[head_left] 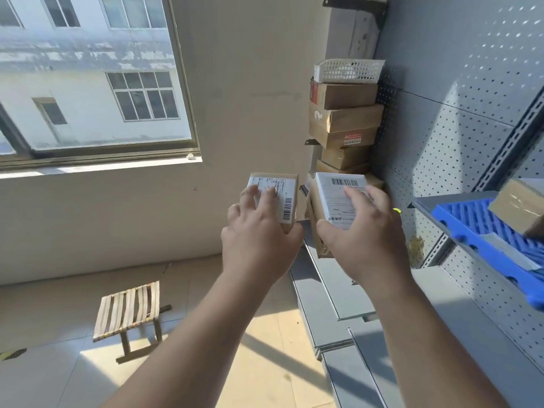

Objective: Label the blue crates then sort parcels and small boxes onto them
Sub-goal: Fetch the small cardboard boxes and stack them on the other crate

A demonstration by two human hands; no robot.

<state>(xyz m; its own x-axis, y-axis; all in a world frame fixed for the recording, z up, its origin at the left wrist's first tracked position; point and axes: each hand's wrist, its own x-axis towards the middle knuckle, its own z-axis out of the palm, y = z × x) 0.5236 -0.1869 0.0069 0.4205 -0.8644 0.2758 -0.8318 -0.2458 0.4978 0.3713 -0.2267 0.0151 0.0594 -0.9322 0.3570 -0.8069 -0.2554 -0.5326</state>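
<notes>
You held two small boxes up in front of the shelving, one in each hand: your left hand (259, 242) had its fingers (266, 198) spread over the labelled face of the left box (287, 198) with the thumb under its lower edge, and your right hand (365, 234) clasped the right box (335, 201) the same way, fingers across the white label and thumb at the near corner. Both looked like stiff cardboard, light enough for a one-handed hold, and probably not fragile; the glossy labels may have been a little slick, so the plain cardboard edges were likely the surer place to grip. Behind them a stack (344, 125) of about six brown boxes stood at the far end of the shelf, topped by one white basket (347, 70). One blue crate (482, 231) lay on the shelf at your right, with one parcel (518, 206) resting on it. One folding stool (129, 310) stood on the floor.
</notes>
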